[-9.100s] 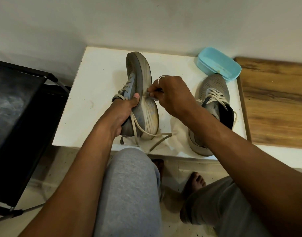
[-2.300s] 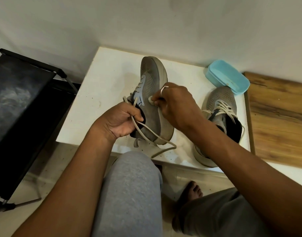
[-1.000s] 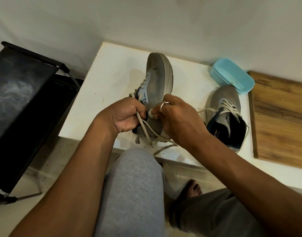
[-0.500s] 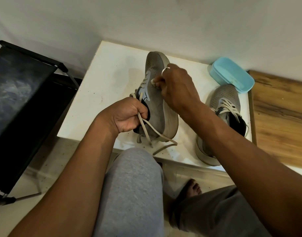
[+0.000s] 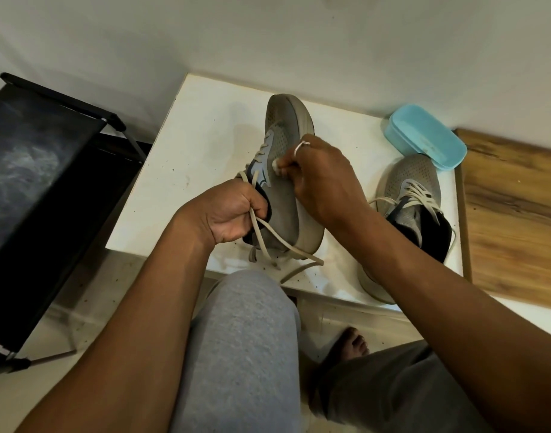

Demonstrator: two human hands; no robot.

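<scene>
A grey sneaker (image 5: 283,195) stands tipped on its side on the white table (image 5: 202,145), sole facing right. My left hand (image 5: 233,214) grips its dark collar at the heel, with the loose beige laces (image 5: 280,245) trailing over my fingers. My right hand (image 5: 321,176) pinches a small white wad (image 5: 275,165) and presses it against the shoe's side near the laces. A ring sits on one finger. The second grey sneaker (image 5: 411,195) rests upright to the right, partly hidden by my right forearm.
A light blue lidded box (image 5: 424,142) lies at the table's back right by the wall. A wooden board (image 5: 514,214) adjoins the table on the right. A black rack (image 5: 34,182) stands to the left. My knees and a bare foot (image 5: 352,342) are below the table edge.
My right hand has slid the wad back down the shoe's side from near the toe toward the laces. The left hand keeps its grip on the heel collar.
</scene>
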